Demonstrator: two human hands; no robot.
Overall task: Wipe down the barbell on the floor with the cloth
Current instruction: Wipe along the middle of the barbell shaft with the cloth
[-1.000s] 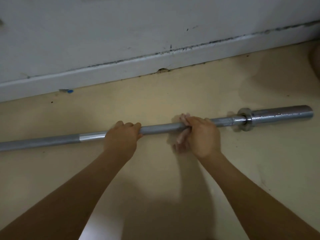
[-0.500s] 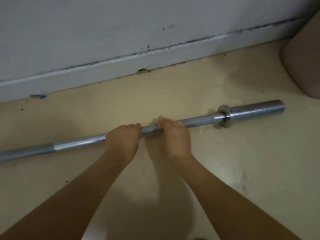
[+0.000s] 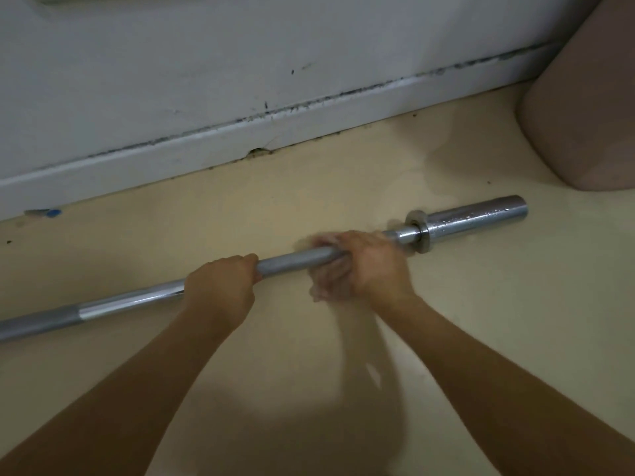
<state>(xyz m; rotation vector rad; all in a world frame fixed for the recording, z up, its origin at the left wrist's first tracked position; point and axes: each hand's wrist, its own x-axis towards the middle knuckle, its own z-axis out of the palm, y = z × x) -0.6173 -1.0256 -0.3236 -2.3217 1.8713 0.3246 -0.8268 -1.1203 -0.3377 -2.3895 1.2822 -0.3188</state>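
Note:
A long steel barbell lies on the cream floor, running from the left edge up to its thick sleeve at the right. My left hand is closed around the shaft near its middle. My right hand, blurred by motion, is wrapped over the shaft just left of the collar. It holds a pale cloth pressed around the bar; part of the cloth hangs below my fingers.
A white wall with a scuffed baseboard runs close behind the barbell. A beige padded object stands at the far right near the sleeve's end. A small blue scrap lies by the baseboard at the left.
My right hand with the cloth slid left toward my left hand, then back right along the shaft toward the collar. My left hand kept its grip. The view shifted slightly.

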